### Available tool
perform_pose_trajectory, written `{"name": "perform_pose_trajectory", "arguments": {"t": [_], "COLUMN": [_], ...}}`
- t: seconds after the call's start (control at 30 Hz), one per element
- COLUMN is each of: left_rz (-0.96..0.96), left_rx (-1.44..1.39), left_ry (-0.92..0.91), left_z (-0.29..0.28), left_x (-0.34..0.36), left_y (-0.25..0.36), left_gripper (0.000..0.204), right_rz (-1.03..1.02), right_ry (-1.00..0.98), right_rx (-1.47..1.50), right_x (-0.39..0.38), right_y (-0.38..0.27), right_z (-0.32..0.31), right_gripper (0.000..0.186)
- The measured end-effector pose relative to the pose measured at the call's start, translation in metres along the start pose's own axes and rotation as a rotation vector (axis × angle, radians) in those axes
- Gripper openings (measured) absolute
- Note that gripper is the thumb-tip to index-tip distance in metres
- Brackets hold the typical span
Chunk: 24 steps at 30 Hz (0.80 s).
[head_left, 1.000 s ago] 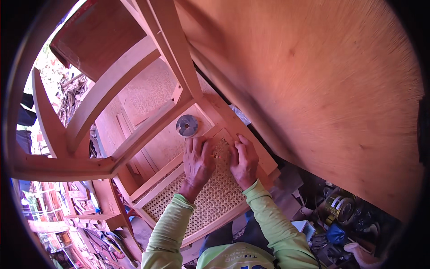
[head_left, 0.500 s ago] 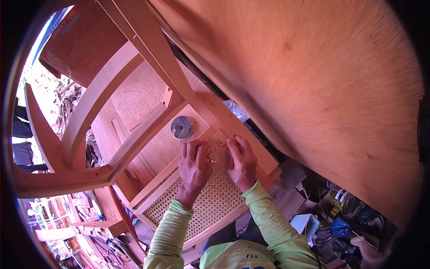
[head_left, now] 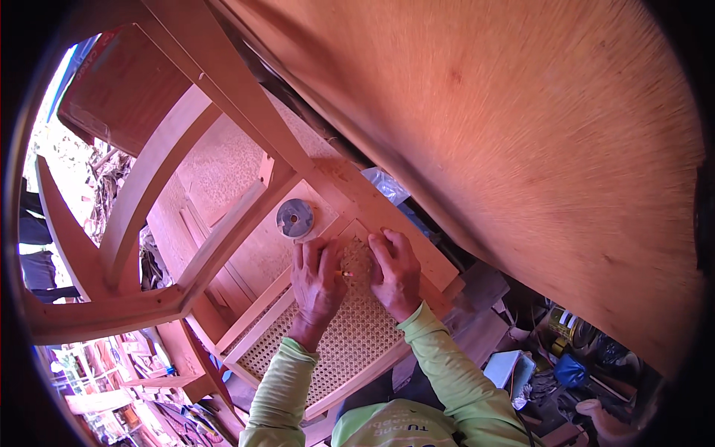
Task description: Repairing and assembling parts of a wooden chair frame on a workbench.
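Note:
A panel of woven cane webbing [head_left: 365, 316] lies in front of me inside a light wooden frame [head_left: 261, 320]. Over its far left part is my left hand [head_left: 316, 281], fingers bent and closed. A thin pencil-like stick [head_left: 348, 273] with a reddish end pokes out from that hand over the cane. My right hand [head_left: 397, 274] rests at the far corner of the webbing, its fingers curled and pressed to the cane's edge beside the frame. The fingertips of both hands are partly hidden. A grey disc-shaped roll [head_left: 295, 218] with a centre hole lies just beyond my left hand.
A curved wooden chair-like frame [head_left: 223, 231] stands at the left on a wooden worktop [head_left: 261, 249]. A large plywood sheet [head_left: 521, 134] leans over from the right. Below it lie clutter, a pale blue box [head_left: 509, 372] and a blue bundle [head_left: 570, 371].
The view has shifted slightly, moving the frame and the disc a little left and down in the picture. Both hands keep nearly the same places on the cane.

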State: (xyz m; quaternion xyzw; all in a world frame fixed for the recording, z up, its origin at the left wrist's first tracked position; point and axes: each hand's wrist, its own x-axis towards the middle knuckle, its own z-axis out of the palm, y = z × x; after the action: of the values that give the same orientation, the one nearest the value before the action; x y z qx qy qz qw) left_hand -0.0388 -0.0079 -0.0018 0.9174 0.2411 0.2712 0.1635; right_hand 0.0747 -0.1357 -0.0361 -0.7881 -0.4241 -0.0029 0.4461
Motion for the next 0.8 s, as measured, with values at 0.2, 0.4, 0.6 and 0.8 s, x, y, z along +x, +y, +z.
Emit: {"name": "perform_pose_trajectory", "arguments": {"t": [0.2,0.4,0.6,0.8], "left_rz": [0.031,0.007,-0.004,-0.007], "left_rx": [0.033,0.014,0.008,-0.019], "left_ry": [-0.024,-0.034,-0.029,-0.034], "left_z": [-0.0041,-0.0022,0.0001,0.0009], "left_x": [0.0010,-0.0023,-0.0046,-0.0050], "left_y": [-0.0006,-0.0006,-0.0022,-0.0025], "left_gripper": [0.035,0.056,0.052,0.048], "right_rz": [-0.011,-0.021,0.014,0.000], "right_ry": [0.005,0.014,0.004,0.026], "right_rx": [0.001,-0.005,-0.012,-0.045], "right_x": [-0.0003,-0.0014,-0.0023,-0.0003], "right_y": [0.0025,0.0039,-0.0016,-0.0043], "right_z": [0.0011,0.0024,0.0049,0.0053], "right_gripper": [0.040,0.036,0.039,0.036]}}
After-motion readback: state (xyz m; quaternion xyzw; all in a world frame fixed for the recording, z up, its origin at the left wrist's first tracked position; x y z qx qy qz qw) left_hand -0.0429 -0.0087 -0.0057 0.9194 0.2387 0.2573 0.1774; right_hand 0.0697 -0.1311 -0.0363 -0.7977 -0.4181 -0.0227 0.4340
